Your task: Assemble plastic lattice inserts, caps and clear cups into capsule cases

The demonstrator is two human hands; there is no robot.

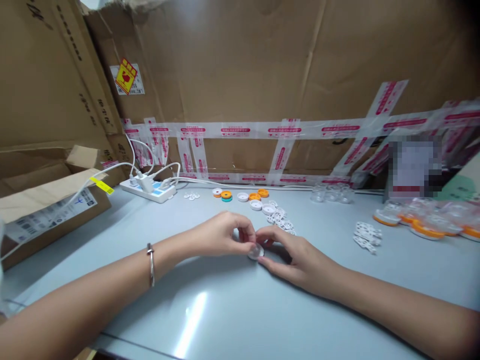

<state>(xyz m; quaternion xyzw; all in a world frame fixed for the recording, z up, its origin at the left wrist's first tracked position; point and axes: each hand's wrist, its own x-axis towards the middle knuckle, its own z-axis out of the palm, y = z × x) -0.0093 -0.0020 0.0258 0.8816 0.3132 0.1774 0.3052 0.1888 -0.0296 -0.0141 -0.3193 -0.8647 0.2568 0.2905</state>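
Observation:
At the middle of the table, a small round piece (255, 251) with a clear upper part and a whitish base sits between my hands. My left hand (227, 235) pinches it from the left with thumb and forefinger. From the right, my right hand (296, 254) closes its thumb and fingers around the same piece. Just beyond my fingers lie white perforated discs (279, 218), white round caps (256, 205) and orange rings (258, 195). My fingers partly cover the piece.
A white power strip (165, 194) with cables and an open carton (56, 220) stand at the left. Clear domes (332, 193) sit at the back right, near white perforated parts (366, 235) and orange-based domes (427, 227). Large taped cardboard (240, 65) walls the back.

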